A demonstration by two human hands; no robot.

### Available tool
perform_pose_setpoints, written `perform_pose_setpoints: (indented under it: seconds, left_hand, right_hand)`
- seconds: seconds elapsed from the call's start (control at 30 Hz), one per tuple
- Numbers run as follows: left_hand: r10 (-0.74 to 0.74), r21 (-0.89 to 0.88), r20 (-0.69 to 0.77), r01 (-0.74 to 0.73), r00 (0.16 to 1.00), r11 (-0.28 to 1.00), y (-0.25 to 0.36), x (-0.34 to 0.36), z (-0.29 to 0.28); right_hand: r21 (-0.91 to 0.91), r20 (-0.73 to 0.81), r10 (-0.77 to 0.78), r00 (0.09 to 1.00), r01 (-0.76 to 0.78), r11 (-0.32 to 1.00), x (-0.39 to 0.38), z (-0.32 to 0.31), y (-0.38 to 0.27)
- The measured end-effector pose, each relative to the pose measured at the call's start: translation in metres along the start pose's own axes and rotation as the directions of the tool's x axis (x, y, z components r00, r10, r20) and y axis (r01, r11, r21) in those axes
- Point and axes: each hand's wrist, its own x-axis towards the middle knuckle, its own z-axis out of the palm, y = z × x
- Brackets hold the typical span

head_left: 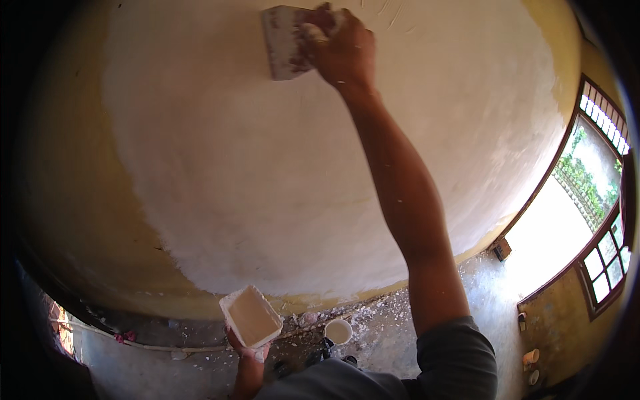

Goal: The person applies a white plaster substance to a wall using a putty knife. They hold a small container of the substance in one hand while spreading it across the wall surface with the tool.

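Observation:
My right hand [343,53] is raised at the top of the curved-looking wall [200,147], gripping a wide, flat, white-smeared scraper [280,43] that lies against the surface. Pale coating covers most of this wall, with yellow paint around its edges. Low at the bottom, my left hand [247,350] holds a white rectangular container [250,313] from below, its fingers around the sides; inside is smooth, cream-coloured material.
Below are a round white bucket [338,331] near my feet, a long pale pole [180,348] and white flakes on the concrete floor [133,373]. A bright doorway [547,227], barred window [603,263], small box [501,249] and several pots [531,357] are at the right.

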Motion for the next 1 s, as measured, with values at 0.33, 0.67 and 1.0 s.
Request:
perform_pose_setpoints:
  seconds: [0.33,0.67,1.0]
  left_hand:
    - [-0.08,-0.04,0.054,0.082,0.995,0.996,-0.05,0.005,0.024]
    - [-0.052,0.04,-0.001,0.052,0.999,0.998,-0.058,0.008,0.044]
    - [-0.068,0.031,-0.006,0.068,0.998,0.997,-0.054,0.023,0.03]
  right_hand:
    - [-0.478,-0.116,0.2,0.973,-0.231,0.847,0.021,-0.174,0.219]
    - [0.61,0.098,0.065,0.993,-0.112,0.784,0.04,-0.071,0.056]
    - [0.159,-0.05,-0.067,0.996,0.074,0.984,0.051,0.095,-0.04]
